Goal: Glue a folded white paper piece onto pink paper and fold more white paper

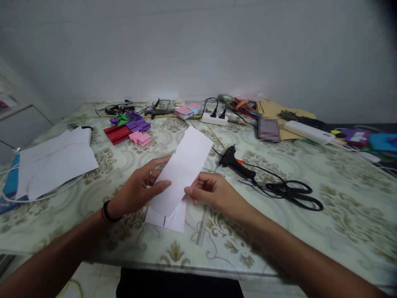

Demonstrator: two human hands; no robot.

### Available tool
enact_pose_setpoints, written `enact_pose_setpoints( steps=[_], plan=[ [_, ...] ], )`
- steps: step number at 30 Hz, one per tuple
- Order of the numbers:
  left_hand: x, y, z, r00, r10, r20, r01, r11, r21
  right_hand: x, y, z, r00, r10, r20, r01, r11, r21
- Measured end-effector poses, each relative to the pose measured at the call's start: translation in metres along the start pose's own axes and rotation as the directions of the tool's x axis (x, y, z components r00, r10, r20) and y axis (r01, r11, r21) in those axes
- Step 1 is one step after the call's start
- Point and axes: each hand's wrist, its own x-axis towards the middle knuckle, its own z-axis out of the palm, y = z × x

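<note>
A white strip of paper (189, 159) is raised at a slant over the table, held between both hands. My left hand (141, 186) grips its left edge, thumb on top and fingers behind it. At the right edge, my right hand (211, 190) pinches the paper between thumb and fingers. More white paper pieces (176, 219) lie on the table just beneath. To the right of my right hand are a black glue gun (237, 162) and black-handled scissors (288, 191), with a cord running across the scissors.
White sheets (58, 159) lie at the left. Purple folded paper (136, 124), red paper (118, 134) and pink pieces (140, 138) sit at the back left. A white power strip (214, 119) with plugs stands near the wall. Coloured materials (356, 138) and a white device (310, 132) are at the right.
</note>
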Motion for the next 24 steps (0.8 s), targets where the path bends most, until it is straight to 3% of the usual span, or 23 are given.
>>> enact_pose_setpoints(
  steps=[3, 5, 8, 10, 13, 16, 20, 24],
  plan=[
    [-0.002, 0.002, -0.002, 0.999, 0.041, 0.006, -0.041, 0.998, 0.056, -0.004, -0.001, 0.003, 1.0, 0.019, 0.001, -0.019, 0.989, -0.148],
    [-0.003, 0.004, -0.003, 0.997, 0.067, 0.037, -0.066, 0.997, -0.031, -0.007, -0.002, 0.006, 0.999, 0.005, -0.05, -0.015, 0.978, -0.208],
    [-0.004, 0.007, -0.006, 0.988, 0.127, 0.09, -0.101, 0.962, -0.253, -0.011, -0.005, 0.008, 0.989, -0.058, -0.136, 0.038, 0.989, -0.145],
    [-0.003, 0.009, -0.007, 0.97, 0.189, 0.151, -0.14, 0.948, -0.286, -0.012, -0.007, 0.008, 0.974, -0.104, -0.201, 0.088, 0.992, -0.085],
    [-0.003, 0.01, -0.005, 0.965, 0.157, 0.211, -0.141, 0.986, -0.088, -0.012, -0.008, 0.009, 0.956, -0.14, -0.257, 0.128, 0.99, -0.062],
    [-0.005, 0.011, 0.001, 0.996, 0.04, 0.077, -0.05, 0.991, 0.128, -0.014, -0.006, 0.011, 0.963, -0.122, -0.24, 0.096, 0.989, -0.116],
    [-0.006, 0.013, 0.007, 1.0, 0.003, 0.002, -0.003, 0.975, 0.222, -0.019, -0.003, 0.015, 0.976, -0.1, -0.195, 0.041, 0.958, -0.283],
    [-0.007, 0.015, 0.005, 1.0, 0.025, 0.001, -0.024, 0.962, 0.273, -0.02, 0.001, 0.014, 0.972, -0.173, -0.157, 0.104, 0.921, -0.375]
  ],
)
